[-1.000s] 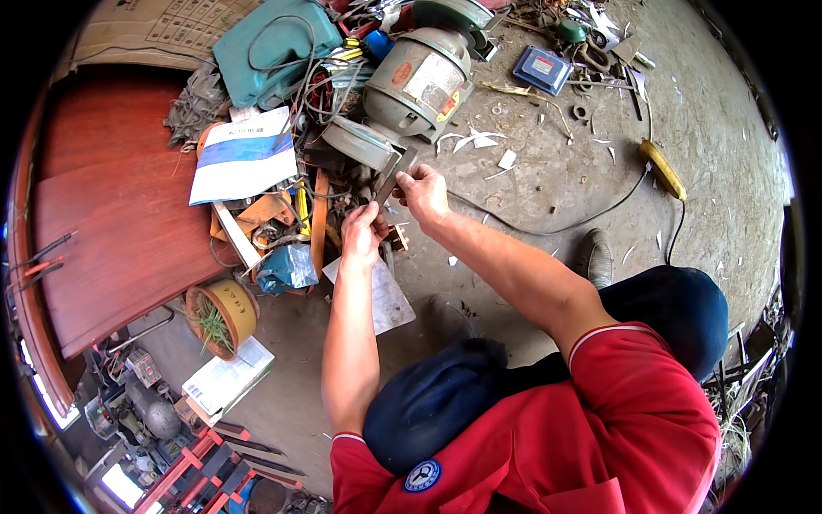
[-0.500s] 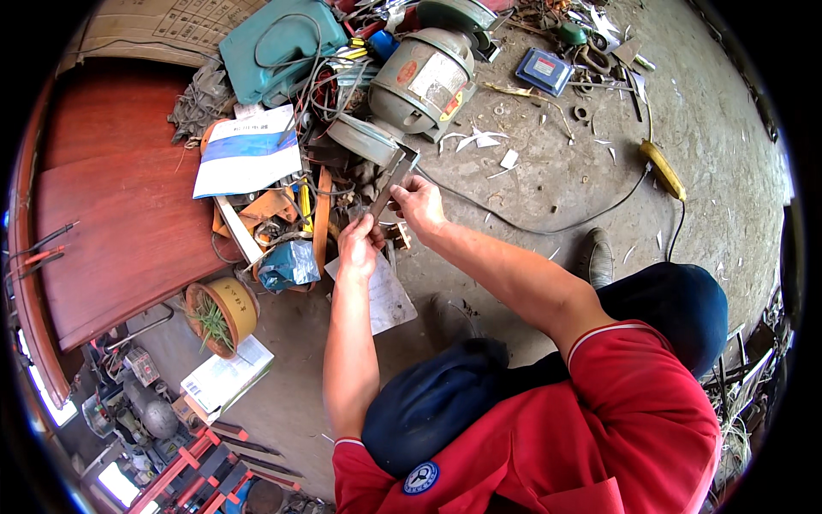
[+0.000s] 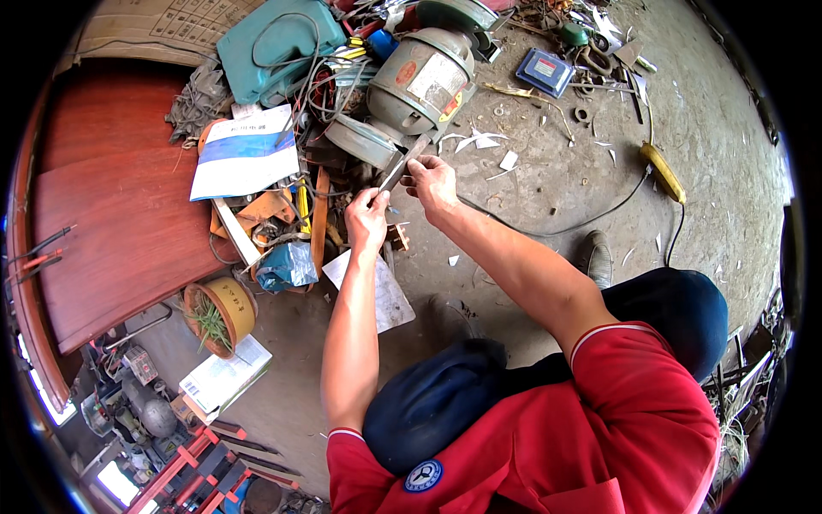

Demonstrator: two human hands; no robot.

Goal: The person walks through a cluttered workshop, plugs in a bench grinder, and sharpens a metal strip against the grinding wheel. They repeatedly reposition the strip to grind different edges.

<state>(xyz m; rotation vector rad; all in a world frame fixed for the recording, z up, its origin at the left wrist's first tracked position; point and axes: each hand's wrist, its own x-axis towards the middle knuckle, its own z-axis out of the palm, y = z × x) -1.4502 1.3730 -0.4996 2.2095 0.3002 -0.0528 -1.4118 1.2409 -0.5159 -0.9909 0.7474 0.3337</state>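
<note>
My left hand [image 3: 366, 216] is closed on the lower end of a flat dark metal bar [image 3: 396, 176] with a pale edge. My right hand [image 3: 428, 183] grips the same bar higher up, fingers bent round it. The bar's upper end reaches the left wheel housing [image 3: 358, 139] of a grey bench grinder [image 3: 416, 79] on the floor; whether it touches the wheel I cannot tell. Both forearms come up from the lower edge, over my bent knees.
A pile of tools with a teal case [image 3: 265, 51] and blue-white booklet [image 3: 244, 154] lies left, beside a red wooden board [image 3: 120, 214]. A potted plant [image 3: 235, 313] stands below it. Right are a cable, yellow box [image 3: 664, 171] and scraps on concrete [image 3: 702, 128].
Both hands have moved up and slightly right with the metal bar; its upper end sits further up and right at the grinder, and its pale edge now shows more.
</note>
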